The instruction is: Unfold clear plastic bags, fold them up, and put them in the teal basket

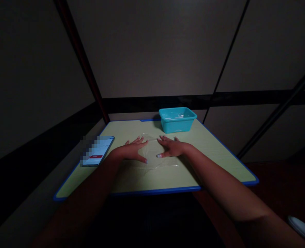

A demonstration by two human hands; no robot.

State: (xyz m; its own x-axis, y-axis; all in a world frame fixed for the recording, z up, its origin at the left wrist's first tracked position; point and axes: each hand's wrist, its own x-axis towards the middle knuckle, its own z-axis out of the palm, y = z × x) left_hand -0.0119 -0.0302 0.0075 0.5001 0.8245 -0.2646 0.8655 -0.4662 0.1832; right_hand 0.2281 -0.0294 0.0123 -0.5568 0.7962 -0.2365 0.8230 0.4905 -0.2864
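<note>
head view: left hand [134,150] and right hand [171,147] palm-down, fingers of both spread, touching the film [152,156]. film clear, thin, creased, laid flat mid-table [206,165]. teal basket [177,120] beyond right hand; phone [98,151] left of left hand.

Two hands [134,151] [171,147] flat on clear plastic sheet [152,161], phone [100,148], turquoise basket [178,124]

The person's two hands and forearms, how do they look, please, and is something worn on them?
The left hand and the right hand are bare, without gloves. I see no ring, watch, bracelet or sleeve. The thumbnails look pale; whether they are polished, I cannot tell. The left forearm fades into shadow.
</note>
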